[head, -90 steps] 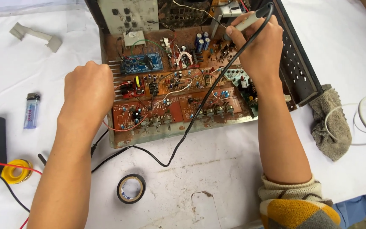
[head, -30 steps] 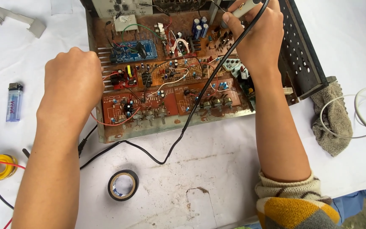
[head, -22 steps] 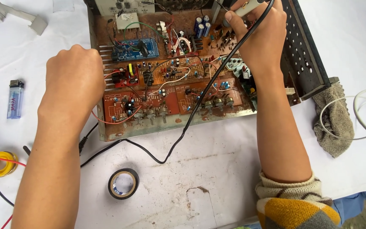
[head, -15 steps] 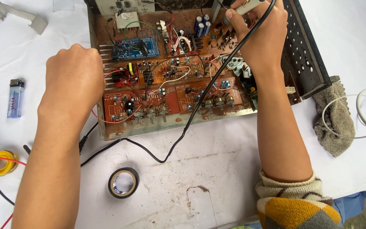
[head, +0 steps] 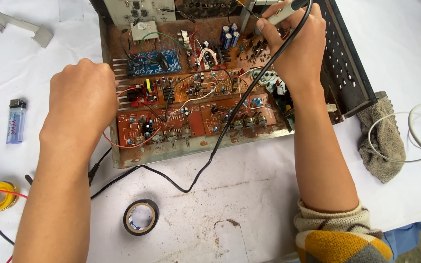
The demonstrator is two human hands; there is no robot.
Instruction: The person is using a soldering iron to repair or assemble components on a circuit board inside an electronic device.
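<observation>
Tape roll (head: pixel 141 217) near chassis (head: pixel 171 153); lighter (head: pixel 15 121) left

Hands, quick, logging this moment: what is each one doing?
Left hand: closed fist at the chassis edge; contents cannot be told.
Right hand: closed on the soldering iron.

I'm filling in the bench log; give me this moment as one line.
right hand: grips corded soldering iron, tip at far boards | left hand: fist at chassis left edge | tape roll near front

chassis (head: pixel 352 83): rusty metal | tape roll (head: pixel 141 217): glossy plastic | rag (head: pixel 383 141): rough cloth
</observation>
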